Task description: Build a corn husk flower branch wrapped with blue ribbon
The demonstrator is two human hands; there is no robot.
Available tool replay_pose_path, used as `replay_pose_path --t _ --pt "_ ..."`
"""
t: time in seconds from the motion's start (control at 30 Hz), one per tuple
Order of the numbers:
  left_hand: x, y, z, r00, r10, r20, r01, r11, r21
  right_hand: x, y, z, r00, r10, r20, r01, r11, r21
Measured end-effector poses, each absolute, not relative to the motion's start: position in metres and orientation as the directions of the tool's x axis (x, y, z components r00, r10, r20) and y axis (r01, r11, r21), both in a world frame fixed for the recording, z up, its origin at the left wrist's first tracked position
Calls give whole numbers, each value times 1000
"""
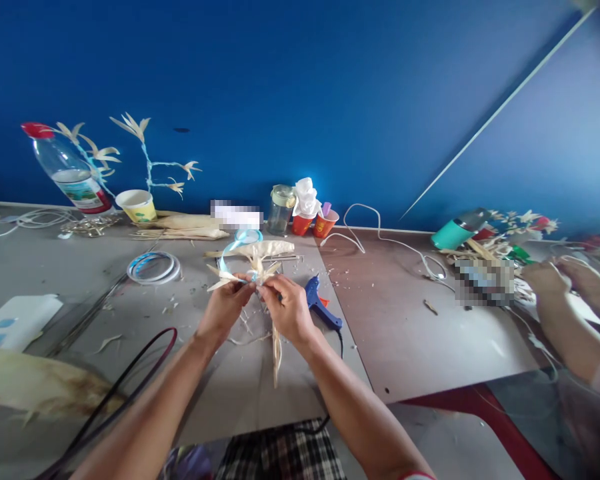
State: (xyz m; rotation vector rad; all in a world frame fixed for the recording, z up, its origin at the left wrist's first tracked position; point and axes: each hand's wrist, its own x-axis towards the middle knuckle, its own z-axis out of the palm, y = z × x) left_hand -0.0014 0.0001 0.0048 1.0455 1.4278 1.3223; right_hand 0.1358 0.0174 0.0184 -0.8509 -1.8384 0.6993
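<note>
Both hands meet over the table in front of me, fingers pinched together. My left hand [226,305] is closed on a stem wrapped in light blue tape. Pale husk petals of one flower [219,281] stick out beside that hand. My right hand [290,310] pinches the same work at the base of another pale husk flower [263,268]. A blue tape strip [224,259] rises from there toward a tape roll [249,237] behind the hands. Just right of my right hand lies a blue glue gun [323,305]. The fingertips hide the exact joint.
Behind stand a red-capped bottle [80,180], a yellow paper cup [136,205] with a branched husk flower, a glass jar [281,210] and red cups [325,221]. A white tape roll [153,267] lies left. Another person's hands [555,277] are at the right, near a green bottle [455,232].
</note>
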Motion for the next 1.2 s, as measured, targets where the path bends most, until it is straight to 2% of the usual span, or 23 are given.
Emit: replay_pose_path --t 0.1,0.27,0.37,0.57,0.7,0.83,1.0,1.2 --pt "-2 -1 3 -196 976 -91 -37 85 996 135 14 16 -331 709 622 267 703 -659" --pt "-3 2 0 -142 976 -167 -248 129 960 134 13 13 -364 668 649 368 743 -559" --pt "-4 3 0 -87 967 -241 -344 198 918 133 14 12 -356 684 636 370 729 -577" --pt "-8 3 2 65 927 -370 -488 353 798 132 12 13 -361 745 561 297 663 -688" --pt "-12 2 5 127 899 -419 -557 414 720 132 9 15 -377 753 540 284 649 -706" --pt "-18 1 7 175 912 -372 -583 400 707 135 9 19 -334 780 530 287 619 -731" --pt "-25 1 6 219 937 -273 -518 349 781 136 8 22 -337 763 552 270 640 -719" --pt "-23 4 6 169 954 -247 -472 298 830 137 8 21 -359 751 554 262 651 -713"
